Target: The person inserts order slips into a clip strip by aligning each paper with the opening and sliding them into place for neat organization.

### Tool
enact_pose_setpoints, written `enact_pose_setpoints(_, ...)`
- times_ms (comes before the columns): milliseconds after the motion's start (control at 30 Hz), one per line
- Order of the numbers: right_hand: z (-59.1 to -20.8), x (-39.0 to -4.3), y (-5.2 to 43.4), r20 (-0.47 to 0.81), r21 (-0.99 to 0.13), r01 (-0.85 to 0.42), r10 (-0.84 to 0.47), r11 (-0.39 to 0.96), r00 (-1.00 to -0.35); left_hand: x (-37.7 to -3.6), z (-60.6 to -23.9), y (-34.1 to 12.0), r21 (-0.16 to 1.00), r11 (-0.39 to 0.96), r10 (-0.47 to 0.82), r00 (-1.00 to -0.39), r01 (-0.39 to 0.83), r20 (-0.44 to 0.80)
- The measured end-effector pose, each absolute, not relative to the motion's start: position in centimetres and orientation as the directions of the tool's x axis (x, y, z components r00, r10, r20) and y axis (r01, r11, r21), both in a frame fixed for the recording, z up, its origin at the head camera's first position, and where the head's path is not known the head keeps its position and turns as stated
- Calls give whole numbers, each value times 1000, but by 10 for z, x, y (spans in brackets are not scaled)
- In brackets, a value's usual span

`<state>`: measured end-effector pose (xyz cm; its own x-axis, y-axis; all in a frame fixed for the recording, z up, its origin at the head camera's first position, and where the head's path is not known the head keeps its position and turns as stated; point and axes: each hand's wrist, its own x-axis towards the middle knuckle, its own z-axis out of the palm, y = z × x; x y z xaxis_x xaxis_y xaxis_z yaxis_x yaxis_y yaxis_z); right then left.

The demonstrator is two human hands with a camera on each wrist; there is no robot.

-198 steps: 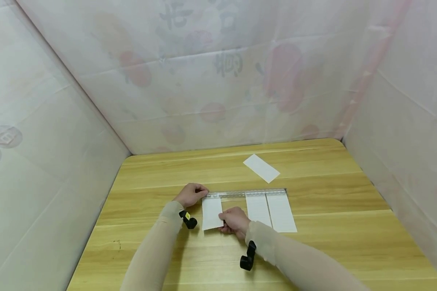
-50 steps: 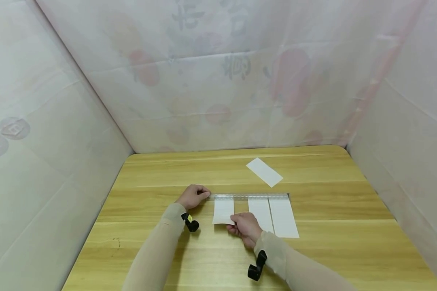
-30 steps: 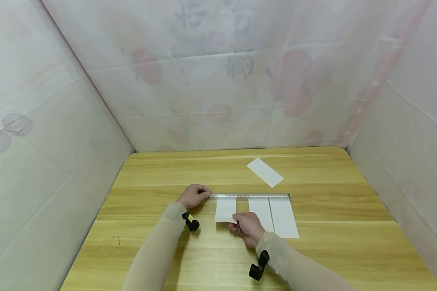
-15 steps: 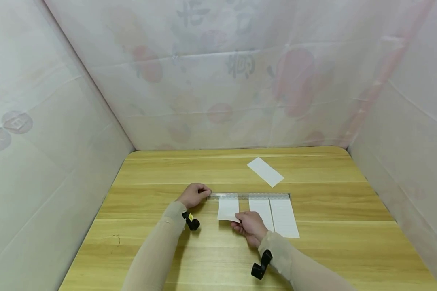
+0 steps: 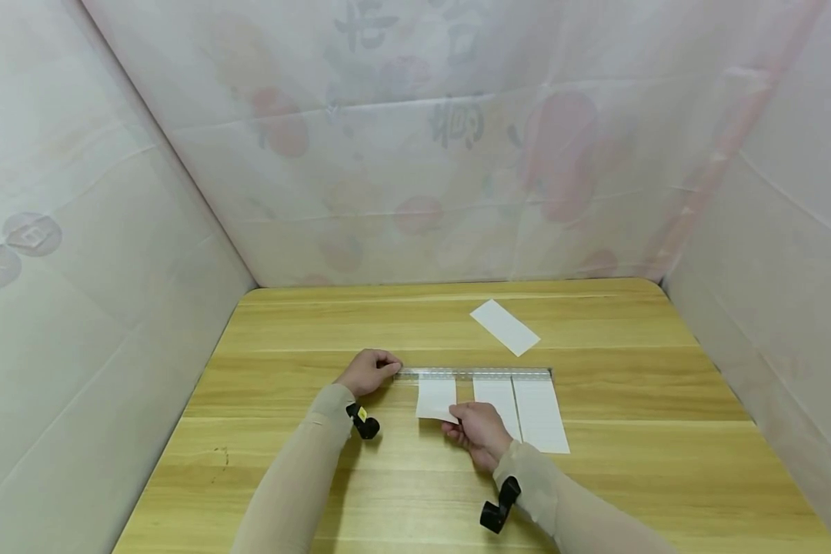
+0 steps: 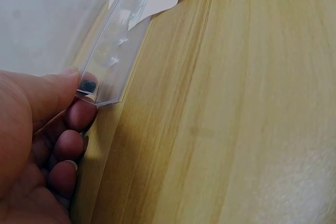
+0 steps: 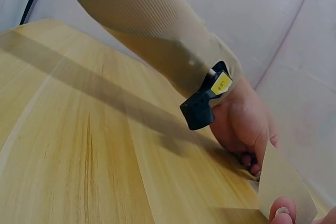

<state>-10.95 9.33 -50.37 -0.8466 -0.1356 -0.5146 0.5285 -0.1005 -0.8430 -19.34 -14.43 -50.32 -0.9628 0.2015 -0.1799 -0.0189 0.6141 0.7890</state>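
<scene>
A clear plastic strip (image 5: 472, 374) lies across the middle of the wooden table (image 5: 291, 485). My left hand (image 5: 368, 372) pinches its left end between thumb and fingers (image 6: 79, 113). Two white paper slips (image 5: 526, 412) hang from the strip at its right part, side by side. My right hand (image 5: 476, 431) pinches the near edge of a third white slip (image 5: 435, 397), whose far edge meets the strip left of the other two. In the right wrist view this slip (image 7: 281, 187) rises at the lower right, with my left hand (image 7: 244, 124) behind it.
A loose white slip (image 5: 504, 327) lies at an angle further back on the table. Pale printed sheeting (image 5: 415, 154) walls the table in at the back and on both sides. A black wrist mount (image 5: 362, 422) sits on each forearm.
Over the frames my right hand has slid the held slip to the right along the strip, toward the two hanging slips. The left hand has stayed on the strip's end.
</scene>
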Motion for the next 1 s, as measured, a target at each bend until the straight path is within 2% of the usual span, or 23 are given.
enact_pose_setpoints(733, -505, -111, 99, -525, -838, 534, -105, -113, -845, -192, -505, -146, 794, 607, 201, -960, -36, -196)
enact_pose_setpoints(1000, -506, -112, 102, -528, -824, 549, -159, -141, -834, -191, -505, -146, 798, 603, 210, -959, -25, -189)
